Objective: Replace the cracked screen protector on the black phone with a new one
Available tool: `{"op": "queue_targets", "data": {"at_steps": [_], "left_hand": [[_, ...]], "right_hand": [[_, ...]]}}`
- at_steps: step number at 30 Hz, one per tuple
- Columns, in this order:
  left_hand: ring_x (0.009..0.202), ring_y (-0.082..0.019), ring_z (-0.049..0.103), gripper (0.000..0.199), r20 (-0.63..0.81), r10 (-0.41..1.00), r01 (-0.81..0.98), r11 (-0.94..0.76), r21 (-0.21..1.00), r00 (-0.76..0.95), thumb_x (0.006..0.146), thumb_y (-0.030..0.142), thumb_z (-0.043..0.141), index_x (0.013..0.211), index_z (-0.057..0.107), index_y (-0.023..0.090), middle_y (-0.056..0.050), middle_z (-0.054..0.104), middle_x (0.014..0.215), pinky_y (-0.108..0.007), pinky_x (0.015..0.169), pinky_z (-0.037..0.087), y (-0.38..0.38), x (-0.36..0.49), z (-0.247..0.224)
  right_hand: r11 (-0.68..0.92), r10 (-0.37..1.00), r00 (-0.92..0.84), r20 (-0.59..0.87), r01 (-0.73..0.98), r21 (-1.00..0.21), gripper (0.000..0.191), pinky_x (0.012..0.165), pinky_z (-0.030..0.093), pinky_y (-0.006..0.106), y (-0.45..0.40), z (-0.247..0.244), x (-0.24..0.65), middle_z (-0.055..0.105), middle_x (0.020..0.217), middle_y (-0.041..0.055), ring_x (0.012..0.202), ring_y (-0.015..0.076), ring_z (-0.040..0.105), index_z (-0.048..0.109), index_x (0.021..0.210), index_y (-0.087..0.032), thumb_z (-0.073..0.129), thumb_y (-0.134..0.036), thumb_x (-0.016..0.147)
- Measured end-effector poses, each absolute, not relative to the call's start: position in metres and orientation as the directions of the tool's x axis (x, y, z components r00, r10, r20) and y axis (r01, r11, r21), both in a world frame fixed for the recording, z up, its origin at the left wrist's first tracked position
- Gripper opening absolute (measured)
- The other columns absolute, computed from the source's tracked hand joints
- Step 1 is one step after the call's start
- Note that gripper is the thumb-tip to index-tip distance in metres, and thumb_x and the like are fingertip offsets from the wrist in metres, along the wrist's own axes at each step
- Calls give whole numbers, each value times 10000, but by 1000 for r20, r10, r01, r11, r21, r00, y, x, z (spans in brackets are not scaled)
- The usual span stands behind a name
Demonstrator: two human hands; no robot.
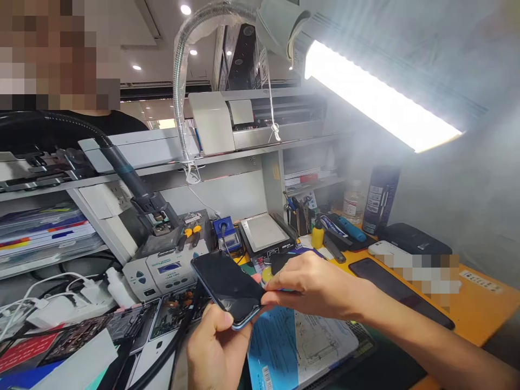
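Observation:
A smartphone (229, 284) with a dark screen and a bluish frame is held tilted above the workbench. The screen has pale crack-like marks near its lower end. My left hand (219, 341) grips the phone from below, its thumb over the lower edge and fingers beneath. My right hand (312, 284) is pinched closed at the phone's right edge, close to the lower corner. Whatever lies between those fingertips is hidden. Below both hands lies a blue and white printed sheet (325, 341).
A grey soldering station (170, 271) stands behind the phone. Opened phone parts (174, 311) and a black cable lie at left. To the right lies another dark phone (400, 290) on the orange mat. A bright lamp (382, 97) hangs above. A person (125, 123) is behind the shelf.

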State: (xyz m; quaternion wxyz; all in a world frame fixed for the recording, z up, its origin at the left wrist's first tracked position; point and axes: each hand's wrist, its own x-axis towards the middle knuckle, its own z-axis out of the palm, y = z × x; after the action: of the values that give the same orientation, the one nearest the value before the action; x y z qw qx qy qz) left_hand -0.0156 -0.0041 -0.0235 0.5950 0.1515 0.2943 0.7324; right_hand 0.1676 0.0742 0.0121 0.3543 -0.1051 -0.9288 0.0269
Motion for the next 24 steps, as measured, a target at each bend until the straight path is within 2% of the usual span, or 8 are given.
{"op": "queue_targets", "data": {"at_steps": [4,9,19,22,24], "left_hand": [[909,-302,723,73,-115,959,-762,-130,634,-259,508,129,701,557,687,182,-46,739,720,-522,857,617,-5,-17,-26],[784,-254,728,106,-142,934,-702,-140,698,-327,513,147,694,608,673,189,-6,718,686,-455,828,623,-7,-12,-23],[805,-264,720,332,-139,901,-578,-139,804,-410,551,204,685,882,688,215,6,714,730,-442,825,600,-9,-9,-31],[789,-253,703,308,-135,907,-560,-125,819,-400,560,219,682,868,681,225,-4,718,767,-445,813,600,-9,-9,-34],[807,-267,707,227,-104,891,-499,-148,854,-442,564,233,673,791,664,228,-9,701,745,-456,815,600,-9,-10,-35]], "right_hand": [[963,163,-731,663,265,55,282,544,411,273,71,8,168,694,619,28,534,139,625,741,874,-133,594,-318,1027],[926,114,-729,675,324,193,189,608,467,245,67,1,167,689,650,12,579,119,634,692,900,-155,626,-291,1013],[920,72,-686,724,326,218,187,580,477,290,61,-4,165,685,663,23,584,147,632,681,871,-122,597,-206,1015],[915,68,-674,736,336,223,184,559,465,293,61,-6,164,671,650,15,556,142,609,670,852,-127,606,-199,1009],[912,63,-664,745,342,228,177,568,473,284,62,-8,162,661,643,10,560,136,611,660,847,-130,614,-196,1005]]}}
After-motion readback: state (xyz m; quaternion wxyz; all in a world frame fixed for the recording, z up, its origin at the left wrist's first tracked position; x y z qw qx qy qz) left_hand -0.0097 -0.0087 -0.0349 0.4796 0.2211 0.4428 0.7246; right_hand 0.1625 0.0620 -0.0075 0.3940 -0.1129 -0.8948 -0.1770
